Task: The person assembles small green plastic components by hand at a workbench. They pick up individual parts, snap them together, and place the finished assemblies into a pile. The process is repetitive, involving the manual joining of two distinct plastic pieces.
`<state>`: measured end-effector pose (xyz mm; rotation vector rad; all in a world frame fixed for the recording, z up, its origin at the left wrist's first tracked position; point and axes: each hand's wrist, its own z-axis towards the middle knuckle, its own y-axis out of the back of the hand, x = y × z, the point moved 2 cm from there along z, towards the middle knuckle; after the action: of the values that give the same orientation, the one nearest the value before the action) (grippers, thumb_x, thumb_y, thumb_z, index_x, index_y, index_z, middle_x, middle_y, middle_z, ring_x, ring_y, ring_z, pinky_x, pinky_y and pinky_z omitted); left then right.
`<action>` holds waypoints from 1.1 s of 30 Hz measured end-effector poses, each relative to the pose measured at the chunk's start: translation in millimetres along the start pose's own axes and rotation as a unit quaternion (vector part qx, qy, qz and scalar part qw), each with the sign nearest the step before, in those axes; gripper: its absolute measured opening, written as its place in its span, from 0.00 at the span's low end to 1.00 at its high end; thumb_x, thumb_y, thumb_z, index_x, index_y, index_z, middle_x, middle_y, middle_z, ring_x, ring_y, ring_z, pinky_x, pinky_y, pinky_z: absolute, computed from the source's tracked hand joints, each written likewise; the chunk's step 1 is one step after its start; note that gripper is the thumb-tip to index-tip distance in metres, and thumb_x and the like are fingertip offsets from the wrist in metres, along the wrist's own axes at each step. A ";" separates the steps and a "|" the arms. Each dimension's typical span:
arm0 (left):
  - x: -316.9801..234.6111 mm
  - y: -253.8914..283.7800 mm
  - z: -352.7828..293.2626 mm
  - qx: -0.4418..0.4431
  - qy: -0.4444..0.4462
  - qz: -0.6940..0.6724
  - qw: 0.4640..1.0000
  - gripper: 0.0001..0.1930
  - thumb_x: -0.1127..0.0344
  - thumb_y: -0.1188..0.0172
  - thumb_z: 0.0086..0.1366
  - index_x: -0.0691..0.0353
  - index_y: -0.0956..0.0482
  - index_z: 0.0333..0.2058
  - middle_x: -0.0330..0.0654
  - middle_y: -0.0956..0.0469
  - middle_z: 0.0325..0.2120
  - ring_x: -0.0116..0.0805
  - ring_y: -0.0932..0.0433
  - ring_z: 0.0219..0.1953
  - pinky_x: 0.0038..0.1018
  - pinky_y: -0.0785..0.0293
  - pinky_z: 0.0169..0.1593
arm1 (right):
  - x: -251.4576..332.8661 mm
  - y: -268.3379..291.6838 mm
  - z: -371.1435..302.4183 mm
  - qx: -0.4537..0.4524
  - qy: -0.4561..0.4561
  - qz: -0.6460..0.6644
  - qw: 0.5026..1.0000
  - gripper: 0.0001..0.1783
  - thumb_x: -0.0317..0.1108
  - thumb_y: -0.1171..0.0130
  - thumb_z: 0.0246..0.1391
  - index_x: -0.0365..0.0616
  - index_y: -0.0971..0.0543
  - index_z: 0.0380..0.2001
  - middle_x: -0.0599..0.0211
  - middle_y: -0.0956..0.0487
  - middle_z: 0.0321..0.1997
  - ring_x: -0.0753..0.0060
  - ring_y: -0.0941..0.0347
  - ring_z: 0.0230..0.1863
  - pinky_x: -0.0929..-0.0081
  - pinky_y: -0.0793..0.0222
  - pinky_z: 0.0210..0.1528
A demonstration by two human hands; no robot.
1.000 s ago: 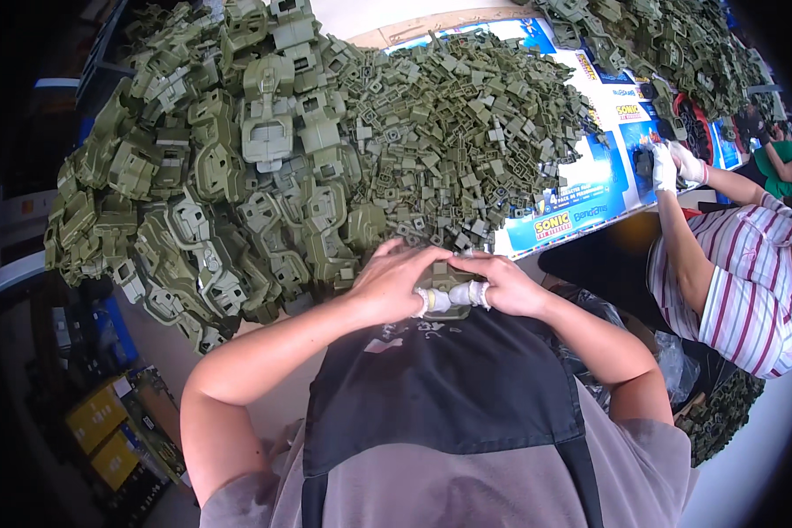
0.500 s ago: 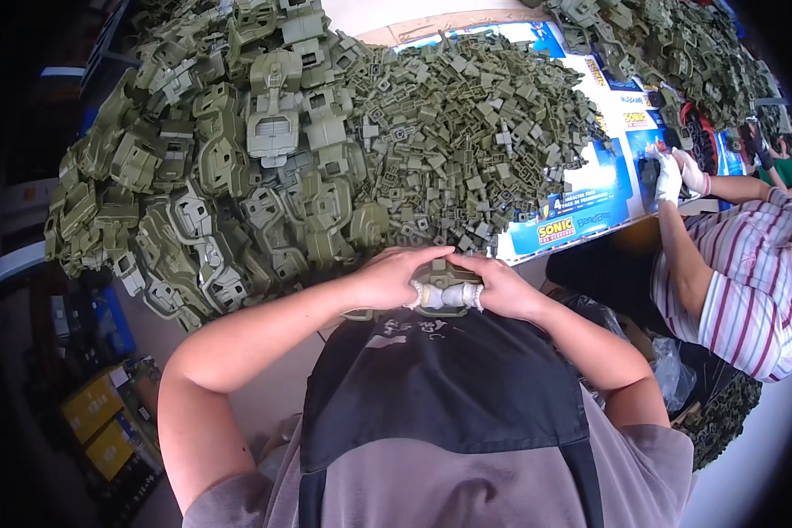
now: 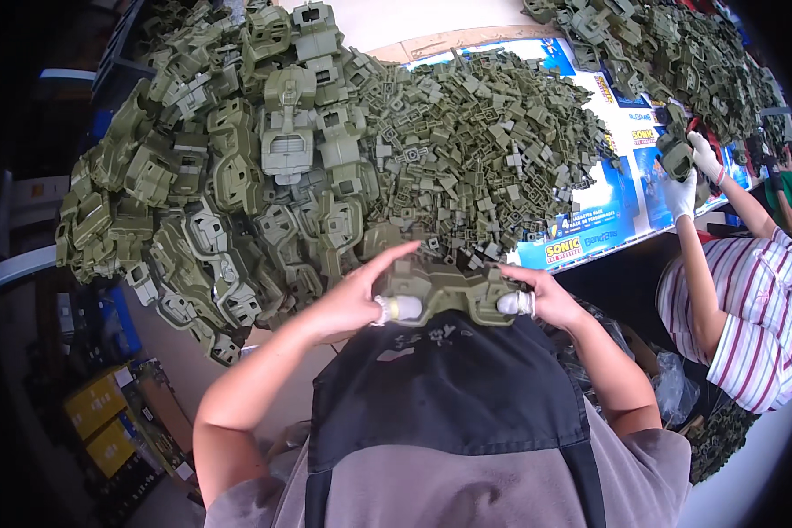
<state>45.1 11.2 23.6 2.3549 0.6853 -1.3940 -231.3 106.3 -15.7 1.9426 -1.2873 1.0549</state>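
Note:
Close in front of my apron, I hold an olive-green plastic toy vehicle body (image 3: 456, 283) crosswise between both hands. My left hand (image 3: 354, 299) grips its left end, with a white-wrapped thumb on the near side and the index finger stretched along the far side. At the right end, my right hand (image 3: 553, 304) closes on it, its thumb also wrapped in white. The other fingers are mostly hidden. Just beyond the body lies a heap of small green plastic parts (image 3: 475, 150). A large pile of similar vehicle bodies (image 3: 288, 150) spreads to the left.
The heaps lie on a table covered with printed blue-and-white sheets (image 3: 603, 207). At right, a co-worker in a striped shirt (image 3: 735, 308) handles a green part with white-gloved hands (image 3: 680, 195). Yellow boxes (image 3: 97, 409) stand low at left; clear plastic bags (image 3: 675, 387) lie low at right.
My hands have moved apart from thumbs nearly meeting to opposite ends of the vehicle body, which now shows lengthwise across. The co-worker's gloved hands now hold up a green part.

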 end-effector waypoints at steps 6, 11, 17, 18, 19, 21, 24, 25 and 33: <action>9.1 -23.4 -2.1 -0.084 -0.024 0.003 0.996 0.41 0.75 0.38 0.47 0.56 0.44 0.61 0.46 0.37 0.57 0.37 0.37 0.59 0.30 0.43 0.61 | 87.3 -22.1 19.3 -0.067 0.292 -0.246 0.922 0.36 0.46 0.36 0.44 0.43 0.35 0.55 0.52 0.31 0.52 0.50 0.36 0.55 0.60 0.40 0.56; 14.9 -30.3 -7.2 -0.092 -0.017 0.013 0.996 0.40 0.75 0.36 0.46 0.64 0.43 0.60 0.47 0.39 0.59 0.36 0.42 0.62 0.29 0.49 0.64 | 87.2 -67.3 41.0 0.024 0.244 -0.332 0.911 0.38 0.39 0.37 0.42 0.45 0.39 0.57 0.47 0.26 0.44 0.48 0.29 0.46 0.60 0.32 0.48; 12.3 -43.1 -17.4 -0.139 -0.049 0.089 0.985 0.37 0.71 0.36 0.46 0.56 0.37 0.58 0.48 0.33 0.55 0.42 0.31 0.55 0.31 0.35 0.56 | 64.4 -40.8 58.7 0.153 0.275 -0.191 0.930 0.41 0.38 0.37 0.42 0.52 0.41 0.61 0.56 0.24 0.47 0.51 0.25 0.42 0.62 0.29 0.41; 15.4 -45.0 -18.1 -0.150 -0.064 0.103 0.981 0.36 0.71 0.35 0.46 0.57 0.36 0.57 0.49 0.32 0.54 0.43 0.31 0.55 0.31 0.34 0.55 | 76.1 -39.5 55.0 0.216 0.164 -0.231 0.934 0.41 0.38 0.37 0.43 0.49 0.41 0.62 0.61 0.38 0.64 0.55 0.32 0.56 0.67 0.32 0.51; 7.9 -47.2 -19.2 -0.146 -0.075 0.118 0.979 0.37 0.71 0.35 0.44 0.58 0.35 0.57 0.50 0.32 0.53 0.44 0.31 0.55 0.31 0.34 0.55 | 71.0 -40.4 48.7 0.185 0.236 -0.247 0.922 0.42 0.36 0.39 0.41 0.49 0.42 0.62 0.58 0.36 0.62 0.52 0.31 0.54 0.65 0.31 0.47; 23.5 -47.2 -19.6 -0.143 -0.103 0.154 0.972 0.37 0.71 0.35 0.43 0.60 0.34 0.56 0.51 0.32 0.53 0.45 0.32 0.55 0.34 0.35 0.56 | 58.9 -42.6 46.1 0.152 0.308 -0.235 0.909 0.44 0.31 0.43 0.41 0.50 0.47 0.64 0.52 0.32 0.57 0.50 0.32 0.53 0.63 0.35 0.52; -4.3 -27.2 -2.3 -0.194 -0.235 0.220 0.927 0.48 0.70 0.36 0.46 0.60 0.55 0.64 0.51 0.43 0.59 0.45 0.44 0.62 0.35 0.46 0.62 | 105.4 -16.1 34.2 0.098 0.237 -0.253 0.933 0.46 0.27 0.46 0.43 0.51 0.53 0.66 0.46 0.34 0.56 0.47 0.33 0.52 0.61 0.37 0.53; -18.8 -23.6 -2.8 -0.264 -0.251 0.077 0.928 0.50 0.67 0.36 0.49 0.58 0.60 0.65 0.51 0.46 0.60 0.46 0.45 0.62 0.36 0.46 0.62 | 114.4 -8.4 35.4 0.006 0.274 -0.171 0.946 0.44 0.30 0.45 0.46 0.51 0.53 0.66 0.47 0.35 0.58 0.51 0.34 0.55 0.63 0.39 0.56; -8.5 -30.7 1.2 -0.248 -0.144 -0.200 0.937 0.41 0.66 0.43 0.60 0.54 0.59 0.65 0.45 0.38 0.57 0.30 0.35 0.55 0.26 0.40 0.57 | 120.0 -18.1 28.3 -0.157 0.401 -0.069 0.900 0.41 0.32 0.41 0.47 0.49 0.46 0.64 0.52 0.46 0.65 0.53 0.55 0.67 0.64 0.57 0.66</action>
<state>23.8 34.2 29.7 1.6368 1.2994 -1.4619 -179.2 33.5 71.0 1.1270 -0.7668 1.2822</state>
